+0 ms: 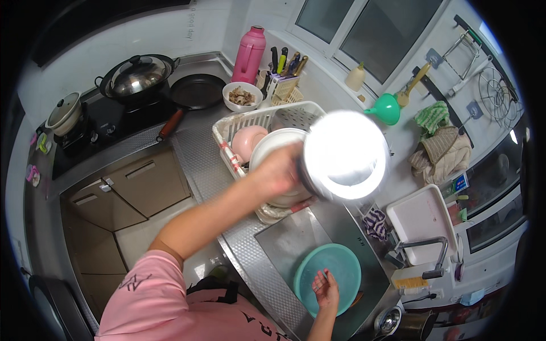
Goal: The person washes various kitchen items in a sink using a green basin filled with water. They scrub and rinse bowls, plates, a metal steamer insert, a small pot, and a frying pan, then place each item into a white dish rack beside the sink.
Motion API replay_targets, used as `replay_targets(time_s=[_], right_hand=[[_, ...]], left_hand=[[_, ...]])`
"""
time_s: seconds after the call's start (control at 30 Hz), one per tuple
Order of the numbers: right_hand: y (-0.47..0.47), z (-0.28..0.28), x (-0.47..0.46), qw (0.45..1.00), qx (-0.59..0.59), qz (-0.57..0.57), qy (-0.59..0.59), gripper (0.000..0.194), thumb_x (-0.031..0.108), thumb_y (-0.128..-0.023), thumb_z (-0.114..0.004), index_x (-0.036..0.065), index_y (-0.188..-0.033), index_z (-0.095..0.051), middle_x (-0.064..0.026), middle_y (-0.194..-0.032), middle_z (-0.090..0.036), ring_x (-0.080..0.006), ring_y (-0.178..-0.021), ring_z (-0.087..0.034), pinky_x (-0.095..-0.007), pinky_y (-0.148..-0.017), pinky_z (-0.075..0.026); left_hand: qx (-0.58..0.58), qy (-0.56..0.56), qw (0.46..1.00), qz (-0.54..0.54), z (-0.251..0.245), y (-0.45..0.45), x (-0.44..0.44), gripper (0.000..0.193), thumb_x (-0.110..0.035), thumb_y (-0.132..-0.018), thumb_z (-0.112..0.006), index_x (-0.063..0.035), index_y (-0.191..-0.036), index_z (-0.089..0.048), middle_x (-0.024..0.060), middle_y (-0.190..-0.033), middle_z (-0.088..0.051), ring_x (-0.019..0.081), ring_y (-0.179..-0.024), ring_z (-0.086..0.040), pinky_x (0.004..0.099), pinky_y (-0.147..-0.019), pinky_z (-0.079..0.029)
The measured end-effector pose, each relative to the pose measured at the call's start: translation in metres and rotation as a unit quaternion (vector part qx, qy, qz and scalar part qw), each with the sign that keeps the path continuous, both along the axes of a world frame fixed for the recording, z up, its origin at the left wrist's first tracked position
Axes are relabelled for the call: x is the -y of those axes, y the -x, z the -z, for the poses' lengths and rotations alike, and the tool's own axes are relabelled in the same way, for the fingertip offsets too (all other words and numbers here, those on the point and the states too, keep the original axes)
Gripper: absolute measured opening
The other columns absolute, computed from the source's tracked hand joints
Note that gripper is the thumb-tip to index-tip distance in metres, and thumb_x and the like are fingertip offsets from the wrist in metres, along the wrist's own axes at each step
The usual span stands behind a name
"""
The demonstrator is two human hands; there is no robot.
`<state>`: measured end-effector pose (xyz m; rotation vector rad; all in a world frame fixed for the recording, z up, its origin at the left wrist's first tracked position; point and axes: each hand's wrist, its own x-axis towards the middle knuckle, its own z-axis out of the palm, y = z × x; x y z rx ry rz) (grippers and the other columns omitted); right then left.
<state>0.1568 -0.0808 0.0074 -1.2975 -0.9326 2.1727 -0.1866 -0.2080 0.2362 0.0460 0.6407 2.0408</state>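
My left hand grips a round, shiny vessel, blurred and glaring with light; its exact kind cannot be told. It is held over the right side of a white plastic dish basket. In the basket are a pink bowl, white dishes and a perforated metal piece. My right hand is palm up with fingers apart, over a turquoise basin in the sink, holding nothing.
A chrome faucet and a white tray stand right of the sink. Behind the basket are a bowl of food scraps, a knife holder and a pink thermos. A frying pan and lidded wok lie to the left.
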Motion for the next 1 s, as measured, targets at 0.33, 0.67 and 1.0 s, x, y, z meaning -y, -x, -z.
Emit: replay_targets(time_s=[0.33, 0.67, 1.0], right_hand=[[0.033, 0.002, 0.019, 0.999, 0.018, 0.034, -0.005, 0.019, 0.018, -0.088, -0.054, 0.010, -0.105, -0.054, -0.0072, -0.092, -0.063, -0.0183, -0.074, -0.060, -0.0327, -0.066, -0.048], [0.033, 0.000, 0.032, 0.997, 0.017, 0.081, 0.006, 0.018, 0.014, -0.089, -0.052, 0.007, -0.105, -0.054, -0.0087, -0.090, -0.064, -0.0180, -0.071, -0.061, -0.0311, -0.062, -0.050], [0.016, 0.001, 0.024, 0.994, 0.008, 0.110, 0.013, 0.017, 0.014, -0.089, -0.051, 0.007, -0.105, -0.053, -0.0087, -0.090, -0.063, -0.0185, -0.072, -0.061, -0.0315, -0.063, -0.049]], left_hand=[[0.250, -0.016, 0.955, -0.159, 0.074, 0.161, 0.019, 0.030, -0.011, -0.093, -0.032, 0.0032, -0.116, -0.045, 0.0182, -0.117, -0.054, 0.0292, -0.107, -0.055, 0.0537, -0.094, -0.041], [0.298, 0.049, 0.936, -0.183, 0.099, 0.159, 0.012, 0.037, -0.020, -0.092, -0.029, -0.0023, -0.123, -0.041, 0.0147, -0.128, -0.044, 0.0344, -0.115, -0.044, 0.0568, -0.094, -0.035], [0.263, 0.034, 0.964, 0.027, 0.066, 0.147, 0.058, 0.060, -0.047, -0.094, -0.024, -0.0081, -0.139, -0.022, 0.0187, -0.146, -0.017, 0.0400, -0.132, -0.019, 0.0640, -0.100, -0.017]])
